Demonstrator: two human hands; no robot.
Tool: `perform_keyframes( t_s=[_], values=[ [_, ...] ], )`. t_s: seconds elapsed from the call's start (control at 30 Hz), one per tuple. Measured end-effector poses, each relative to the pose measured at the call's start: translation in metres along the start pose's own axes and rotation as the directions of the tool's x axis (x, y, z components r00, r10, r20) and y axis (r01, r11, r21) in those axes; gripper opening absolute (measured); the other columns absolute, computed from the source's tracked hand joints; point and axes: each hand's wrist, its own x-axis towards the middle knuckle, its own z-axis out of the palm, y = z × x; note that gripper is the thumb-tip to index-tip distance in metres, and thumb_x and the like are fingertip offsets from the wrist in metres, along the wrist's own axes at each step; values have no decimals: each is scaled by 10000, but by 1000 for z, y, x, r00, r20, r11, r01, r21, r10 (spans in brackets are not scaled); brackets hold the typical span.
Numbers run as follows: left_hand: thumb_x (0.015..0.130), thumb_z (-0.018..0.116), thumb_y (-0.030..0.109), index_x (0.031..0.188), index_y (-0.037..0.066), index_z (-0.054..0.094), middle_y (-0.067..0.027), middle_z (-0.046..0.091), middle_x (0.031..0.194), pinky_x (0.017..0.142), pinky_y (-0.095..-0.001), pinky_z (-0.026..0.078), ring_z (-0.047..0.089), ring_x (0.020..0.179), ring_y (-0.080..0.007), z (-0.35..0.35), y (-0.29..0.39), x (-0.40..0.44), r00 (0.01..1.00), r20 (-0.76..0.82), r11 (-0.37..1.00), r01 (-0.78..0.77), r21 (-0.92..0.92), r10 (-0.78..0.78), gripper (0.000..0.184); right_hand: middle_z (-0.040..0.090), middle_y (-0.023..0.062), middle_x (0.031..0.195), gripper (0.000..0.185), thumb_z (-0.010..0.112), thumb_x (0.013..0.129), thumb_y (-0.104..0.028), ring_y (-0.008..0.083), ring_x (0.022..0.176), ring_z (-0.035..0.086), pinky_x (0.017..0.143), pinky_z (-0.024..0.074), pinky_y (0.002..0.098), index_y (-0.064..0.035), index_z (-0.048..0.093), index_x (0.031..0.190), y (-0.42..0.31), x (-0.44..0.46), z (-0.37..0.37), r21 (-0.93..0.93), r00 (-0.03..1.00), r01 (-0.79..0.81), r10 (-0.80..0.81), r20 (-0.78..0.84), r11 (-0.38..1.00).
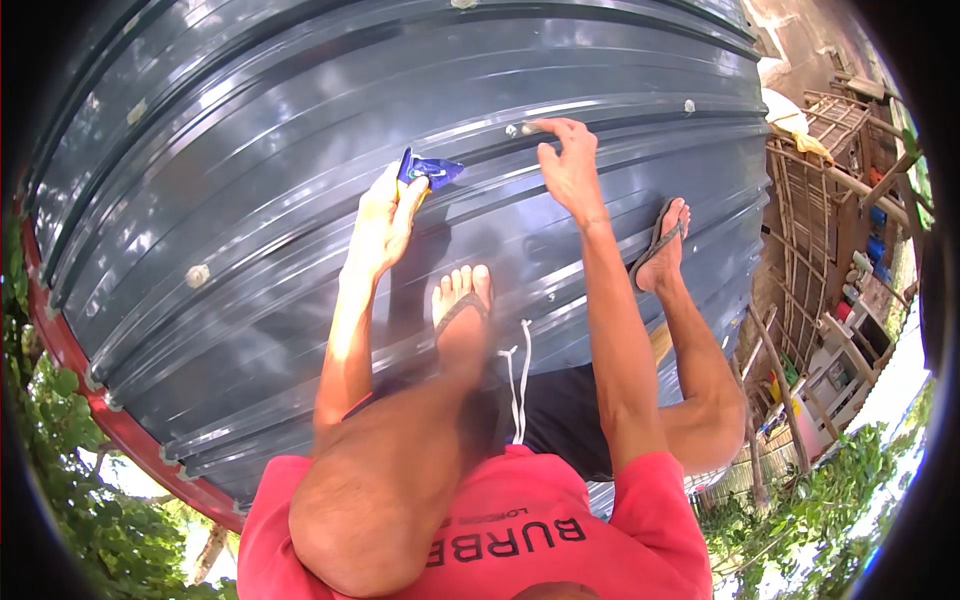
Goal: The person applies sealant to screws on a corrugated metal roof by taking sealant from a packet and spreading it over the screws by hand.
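My left hand [382, 222] is closed around a small blue and yellow packet [436, 172], held between thumb and fingers just above the dark metal roof [270, 180]. The packet looks crumpled, and its print is too small to read. To the right, my right hand [572, 168] has its index finger stretched out and its thumb apart. That fingertip, with something pale on it, is beside a small roof screw [512, 130]; whether they touch is hard to tell.
Whitish blobs sit on the roof, including a large blob [198, 275] at left and a smaller blob [690, 106] at right. My sandalled feet rest on the ridged sheet. A red roof edge [120, 432] curves along the left. Bamboo framework [805, 200] stands below at right.
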Motion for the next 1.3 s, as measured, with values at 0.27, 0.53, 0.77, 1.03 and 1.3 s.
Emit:
perform_keyframes(
  t_s=[0.27,0.53,0.77,1.03,1.3],
  values=[
    [1041,589,254,1168,33,622,-20,603,891,744,-275,449,507,796,-112,-10,-32,28,993,-112,993,-28,112,40,257,529,171,1277,431,550,823,-16,384,1249,423,1076,379,491,-169,714,1192,9,14,32,-111,1000,9,-6,27,994],
    [1028,583,280,1161,12,629,-125,679,913,779,-350,488,599,803,-199,-10,-33,34,991,-132,993,-50,-109,35,304,521,156,1237,513,576,801,22,369,1204,434,1046,370,485,-216,693,1240,25,0,42,-165,997,40,-49,-54,985],
    [1027,577,315,1177,20,640,-91,672,873,758,-323,478,582,796,-169,-9,-31,34,989,-146,989,-11,-148,-11,337,478,186,1198,741,615,740,64,378,1174,434,1020,357,520,-173,519,1435,19,-40,77,-456,977,35,-125,-170,889],
    [1018,584,369,1175,32,651,-69,656,846,742,-312,473,563,763,-143,-9,-47,42,990,-139,994,11,-108,-26,378,495,186,1186,582,612,765,21,368,1154,437,1009,346,506,-59,600,1341,-7,-48,74,-448,962,62,-174,-213,892],
    [1040,579,322,1161,53,664,-47,671,850,741,-297,484,579,772,-116,-7,-44,38,988,-154,984,-16,-176,-12,306,495,163,1245,576,599,764,50,375,1213,409,1040,345,514,-175,689,1286,13,-11,51,-294,982,22,-76,-171,956]
  ],
)
